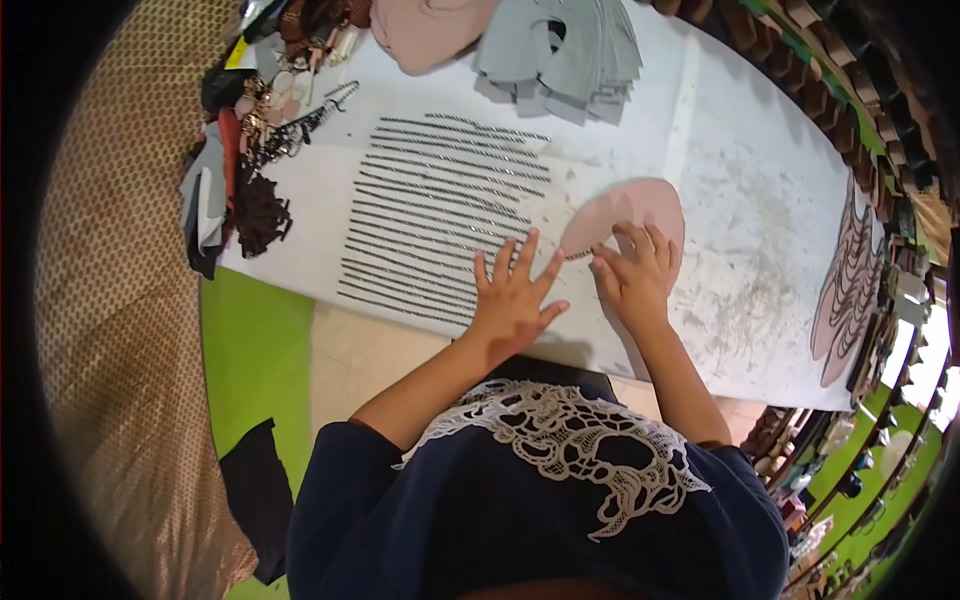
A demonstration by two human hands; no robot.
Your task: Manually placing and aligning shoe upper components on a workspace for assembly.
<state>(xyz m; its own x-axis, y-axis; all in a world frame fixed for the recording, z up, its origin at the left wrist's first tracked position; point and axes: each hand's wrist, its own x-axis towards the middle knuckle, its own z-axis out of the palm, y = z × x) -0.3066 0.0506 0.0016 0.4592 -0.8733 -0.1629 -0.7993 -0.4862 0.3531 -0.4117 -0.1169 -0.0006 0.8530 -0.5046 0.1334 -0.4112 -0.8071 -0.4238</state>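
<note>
Fingers spread, my left hand (515, 300) lies over the right ends of several dark patterned strips (420, 215), which are laid in near-parallel rows on the white table (740, 130). Its index fingertip reaches the left end of a short dark strip (578, 255) on a pink sole-shaped piece (610, 203). My right hand (640, 270) rests on that piece, thumb and index finger closed at the strip's other end. Its remaining fingers are bent over the pink surface. The hand covers part of the piece and the strip's right end.
Grey cut pieces (560, 60) are stacked at the far side beside a larger pink piece (430, 30). Trims and a dark tangled bundle (262, 215) crowd the left edge. Pink pieces with dark curved lines (850, 290) lie far right, near shelving (900, 400).
</note>
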